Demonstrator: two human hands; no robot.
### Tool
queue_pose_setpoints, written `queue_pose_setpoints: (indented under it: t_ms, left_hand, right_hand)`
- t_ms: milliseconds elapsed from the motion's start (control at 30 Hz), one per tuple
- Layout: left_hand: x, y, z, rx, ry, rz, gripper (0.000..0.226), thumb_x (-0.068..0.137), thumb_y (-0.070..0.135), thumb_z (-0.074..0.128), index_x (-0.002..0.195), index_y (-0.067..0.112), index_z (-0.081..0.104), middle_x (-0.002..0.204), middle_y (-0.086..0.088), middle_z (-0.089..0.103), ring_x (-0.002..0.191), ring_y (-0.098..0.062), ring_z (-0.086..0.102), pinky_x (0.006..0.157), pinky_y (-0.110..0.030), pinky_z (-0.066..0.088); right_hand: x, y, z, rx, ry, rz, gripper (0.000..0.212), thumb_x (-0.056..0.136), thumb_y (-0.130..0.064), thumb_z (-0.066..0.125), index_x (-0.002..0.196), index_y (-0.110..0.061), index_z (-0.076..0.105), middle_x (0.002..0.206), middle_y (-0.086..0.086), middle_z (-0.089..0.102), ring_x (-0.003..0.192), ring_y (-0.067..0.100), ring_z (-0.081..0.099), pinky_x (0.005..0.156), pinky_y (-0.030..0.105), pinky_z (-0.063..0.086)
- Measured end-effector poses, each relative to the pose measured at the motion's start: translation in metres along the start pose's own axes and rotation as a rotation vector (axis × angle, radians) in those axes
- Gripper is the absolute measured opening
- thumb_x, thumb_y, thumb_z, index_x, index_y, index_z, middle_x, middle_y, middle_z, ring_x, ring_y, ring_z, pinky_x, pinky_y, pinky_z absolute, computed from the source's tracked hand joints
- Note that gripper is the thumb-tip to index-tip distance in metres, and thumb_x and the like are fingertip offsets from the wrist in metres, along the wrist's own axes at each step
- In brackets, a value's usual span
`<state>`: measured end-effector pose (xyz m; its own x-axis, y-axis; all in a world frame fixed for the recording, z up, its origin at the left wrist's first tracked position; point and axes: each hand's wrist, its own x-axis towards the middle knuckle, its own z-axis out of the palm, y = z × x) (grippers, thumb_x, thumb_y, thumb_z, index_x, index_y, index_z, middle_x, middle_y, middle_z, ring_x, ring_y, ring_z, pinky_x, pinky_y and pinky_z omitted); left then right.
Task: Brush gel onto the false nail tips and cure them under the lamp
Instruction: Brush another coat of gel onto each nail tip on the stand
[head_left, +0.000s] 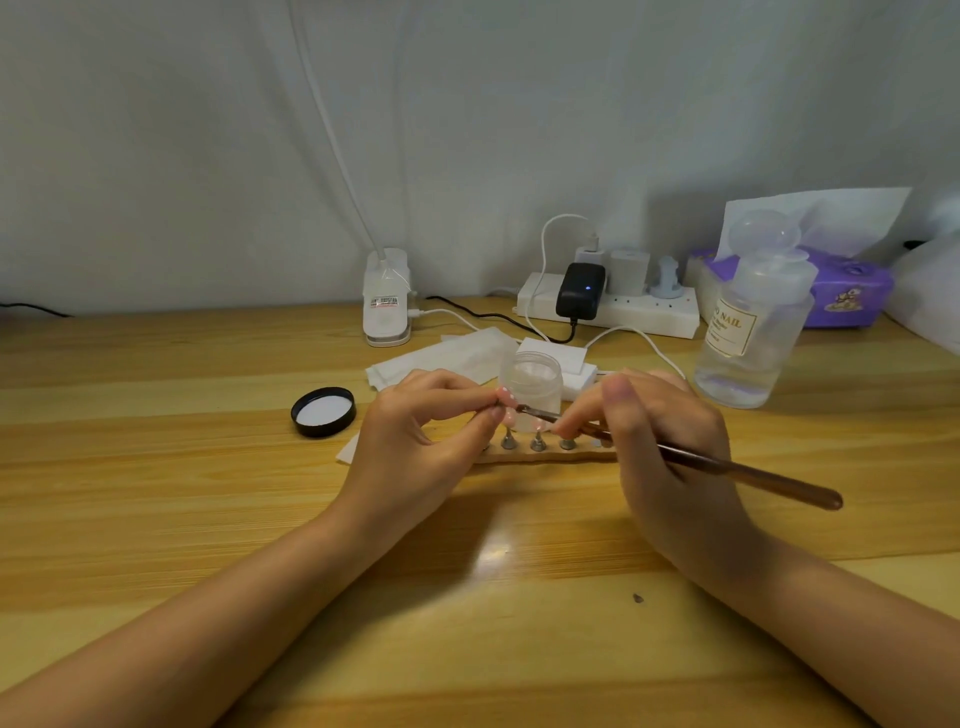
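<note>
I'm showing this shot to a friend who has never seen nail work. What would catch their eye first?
Probably the two hands at centre: the left hand pinches a small nail tip while the right hand holds a long brown brush to it. Just behind stands an open clear jar, its black lid lying to the left. A big clear bottle rises at the right.

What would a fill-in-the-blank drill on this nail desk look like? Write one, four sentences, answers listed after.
1. The right hand holds a brown ____ whose tip meets the nail tip pinched by the left hand.
2. The black lid lies to the ____ of the open clear jar.
3. The tissue box at the back right is ____ in colour.
4. The black adapter is plugged into the white ____.

Missing words: brush; left; purple; power strip
</note>
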<state>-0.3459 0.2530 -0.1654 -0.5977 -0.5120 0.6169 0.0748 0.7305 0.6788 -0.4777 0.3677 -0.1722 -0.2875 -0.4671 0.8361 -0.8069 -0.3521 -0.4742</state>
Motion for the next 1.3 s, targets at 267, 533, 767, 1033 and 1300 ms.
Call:
queue_pose_setpoints:
  t_ms: [267, 533, 767, 1033, 1300]
  left_hand:
    - [-0.0008, 0.0013, -0.0005, -0.013, -0.003, -0.023, 0.023, 0.078, 0.007, 0.069, 0.094, 0.023, 0.068, 0.081, 0.009, 0.067, 0.082, -0.010, 0.059, 0.075, -0.034, 0.048]
    - [-0.0010, 0.0013, -0.0009, -0.019, -0.014, -0.030, 0.022, 0.078, 0.008, 0.069, 0.093, 0.025, 0.069, 0.080, 0.010, 0.067, 0.081, -0.009, 0.059, 0.074, -0.031, 0.047]
    - [-0.0013, 0.0012, -0.0015, -0.019, -0.021, -0.032, 0.022, 0.078, 0.008, 0.069, 0.094, 0.023, 0.069, 0.081, 0.009, 0.067, 0.082, -0.009, 0.059, 0.075, -0.033, 0.048]
    - [-0.0006, 0.0007, -0.0001, -0.020, -0.006, -0.026, 0.023, 0.078, 0.006, 0.069, 0.090, 0.026, 0.069, 0.080, 0.010, 0.067, 0.080, -0.011, 0.060, 0.074, -0.036, 0.049]
    - [-0.0003, 0.0004, -0.0006, -0.022, -0.013, -0.023, 0.022, 0.079, 0.009, 0.069, 0.092, 0.027, 0.069, 0.081, 0.010, 0.068, 0.081, -0.008, 0.060, 0.074, -0.032, 0.049]
  right_hand:
    - [0.0018, 0.0031, 0.0061, -0.085, -0.044, -0.106, 0.052, 0.098, -0.035, 0.029, 0.073, -0.013, 0.069, 0.074, -0.016, 0.058, 0.069, 0.009, 0.057, 0.069, 0.041, 0.041]
    - [0.0013, 0.0020, 0.0032, -0.041, -0.003, -0.066, 0.052, 0.098, -0.034, 0.028, 0.071, -0.014, 0.067, 0.072, -0.016, 0.059, 0.071, 0.004, 0.055, 0.071, 0.037, 0.041]
    - [-0.0004, 0.0024, 0.0020, -0.039, 0.000, -0.038, 0.051, 0.097, -0.031, 0.031, 0.064, -0.013, 0.067, 0.066, -0.017, 0.059, 0.066, 0.002, 0.054, 0.069, 0.041, 0.041]
    - [0.0013, 0.0022, 0.0078, -0.095, -0.023, -0.139, 0.053, 0.099, -0.034, 0.029, 0.073, -0.012, 0.070, 0.074, -0.012, 0.062, 0.070, 0.008, 0.057, 0.070, 0.037, 0.041]
    - [0.0004, 0.0040, 0.0012, -0.043, 0.009, -0.087, 0.051, 0.097, -0.028, 0.031, 0.065, -0.012, 0.066, 0.069, -0.018, 0.057, 0.067, 0.001, 0.053, 0.069, 0.040, 0.041]
